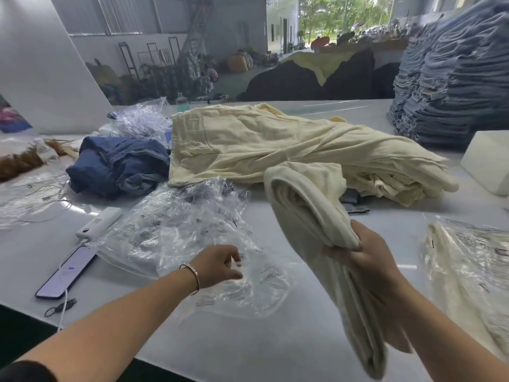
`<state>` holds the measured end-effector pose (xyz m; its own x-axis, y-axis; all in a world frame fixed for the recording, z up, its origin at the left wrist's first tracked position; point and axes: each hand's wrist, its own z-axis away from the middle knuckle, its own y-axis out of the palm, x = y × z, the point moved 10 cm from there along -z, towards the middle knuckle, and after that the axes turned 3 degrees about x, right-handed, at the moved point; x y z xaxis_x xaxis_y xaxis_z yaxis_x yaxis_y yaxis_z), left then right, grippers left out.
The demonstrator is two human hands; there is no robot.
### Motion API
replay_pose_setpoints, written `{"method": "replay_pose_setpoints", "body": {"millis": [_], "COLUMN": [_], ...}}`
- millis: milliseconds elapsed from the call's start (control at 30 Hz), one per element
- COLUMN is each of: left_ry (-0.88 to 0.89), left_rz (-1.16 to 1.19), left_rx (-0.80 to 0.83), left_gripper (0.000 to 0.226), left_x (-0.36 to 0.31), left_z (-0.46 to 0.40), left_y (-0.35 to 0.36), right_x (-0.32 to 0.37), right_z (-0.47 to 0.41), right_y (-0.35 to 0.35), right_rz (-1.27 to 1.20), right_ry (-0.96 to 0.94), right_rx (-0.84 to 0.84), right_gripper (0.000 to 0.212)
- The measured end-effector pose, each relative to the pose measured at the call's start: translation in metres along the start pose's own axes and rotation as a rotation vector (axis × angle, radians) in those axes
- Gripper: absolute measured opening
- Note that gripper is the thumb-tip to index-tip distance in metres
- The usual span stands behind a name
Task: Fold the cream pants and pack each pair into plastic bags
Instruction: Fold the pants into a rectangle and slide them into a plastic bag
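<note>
White worktable (275, 340): right hand (366, 260) grips the folded cream pants (311, 216) mid-length, long axis running away from the fingers. Left hand (220, 264), fingers loosely curled, touches the plastic bag (239, 293) directly beneath; pants lie to its right.

Light: soft daylight, coming in through the open doorway (325, 20) at the far end, where the view is brightest.
Glare: pale sheen on the white table (275, 340) and glints on the plastic bags (187, 230).
Shadows: faint, soft-edged.
Blur: the right hand (366, 252) and folded cream pants (311, 216) are smeared; the background is hazy.
Distortion: wide-angle bending at the edges.
</note>
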<state>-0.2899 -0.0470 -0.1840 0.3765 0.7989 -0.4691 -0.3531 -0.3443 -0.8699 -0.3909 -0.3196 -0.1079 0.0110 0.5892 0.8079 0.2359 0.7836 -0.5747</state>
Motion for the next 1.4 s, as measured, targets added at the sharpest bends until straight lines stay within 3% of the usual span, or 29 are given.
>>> {"method": "replay_pose_setpoints", "body": {"millis": [67, 133, 233, 300, 400, 500, 600, 700, 767, 867, 933, 1033, 1133, 1233, 1333, 1400], "left_ry": [-0.042, -0.164, -0.354, -0.305, -0.201, -0.027, 0.248, 0.509, 0.580, 0.505, 0.366, 0.197, 0.366, 0.578, 0.502, 0.367], "left_rz": [0.155, 0.268, 0.298, 0.344, 0.575, 0.337, 0.194, 0.031, -0.140, -0.378, -0.443, -0.372, -0.304, -0.271, -0.274, -0.341], "left_rx": [-0.059, -0.130, -0.237, -0.256, -0.329, -0.399, -0.330, -0.279, -0.373, -0.644, -0.734, -0.600, -0.334, -0.359, -0.580, -0.590], "left_gripper": [0.015, 0.030, 0.033, 0.022, 0.032, 0.049, 0.051, 0.031, 0.031, 0.030, 0.028, 0.028, 0.017, 0.009, 0.021, 0.021], "left_x": [-0.003, 0.007, 0.028, 0.023, 0.011, -0.034, -0.099, -0.145, -0.151, -0.136, -0.121, -0.112, -0.157, -0.212, -0.229, -0.231], "left_z": [-0.003, -0.010, -0.011, -0.021, -0.014, -0.010, 0.002, 0.027, 0.041, 0.048, 0.043, 0.027, 0.035, 0.063, 0.051, 0.026], "left_y": [-0.017, -0.036, -0.066, -0.083, -0.099, -0.116, -0.105, -0.083, -0.085, -0.113, -0.134, -0.135, -0.097, -0.084, -0.106, -0.112], "right_x": [0.027, 0.042, 0.049, 0.047, 0.045, 0.047, 0.049, 0.039, 0.026, 0.010, 0.001, -0.008, -0.010, -0.002, 0.012, 0.026], "right_z": [0.005, 0.014, 0.032, 0.040, 0.044, 0.042, 0.031, 0.006, -0.008, -0.016, -0.016, -0.016, -0.014, -0.014, -0.010, -0.007], "right_y": [0.015, 0.033, 0.058, 0.066, 0.073, 0.086, 0.092, 0.076, 0.058, 0.036, 0.028, 0.028, 0.027, 0.033, 0.040, 0.041], "right_rz": [0.036, 0.164, 0.380, 0.429, 0.497, 0.667, 0.728, 0.724, 0.655, 0.487, 0.318, 0.030, -0.074, -0.031, 0.177, 0.313], "right_ry": [-0.043, -0.087, -0.160, -0.182, -0.231, -0.326, -0.325, -0.175, -0.029, 0.091, 0.149, 0.233, 0.287, 0.278, 0.238, 0.193], "right_rx": [0.086, 0.171, 0.229, 0.226, 0.195, 0.205, 0.196, 0.117, 0.082, 0.018, -0.018, -0.027, -0.063, -0.081, -0.091, -0.065], "right_gripper": [0.046, 0.042, 0.036, 0.039, 0.044, 0.039, 0.031, 0.031, 0.027, 0.014, 0.013, 0.015, 0.020, 0.023, 0.029, 0.035]}}
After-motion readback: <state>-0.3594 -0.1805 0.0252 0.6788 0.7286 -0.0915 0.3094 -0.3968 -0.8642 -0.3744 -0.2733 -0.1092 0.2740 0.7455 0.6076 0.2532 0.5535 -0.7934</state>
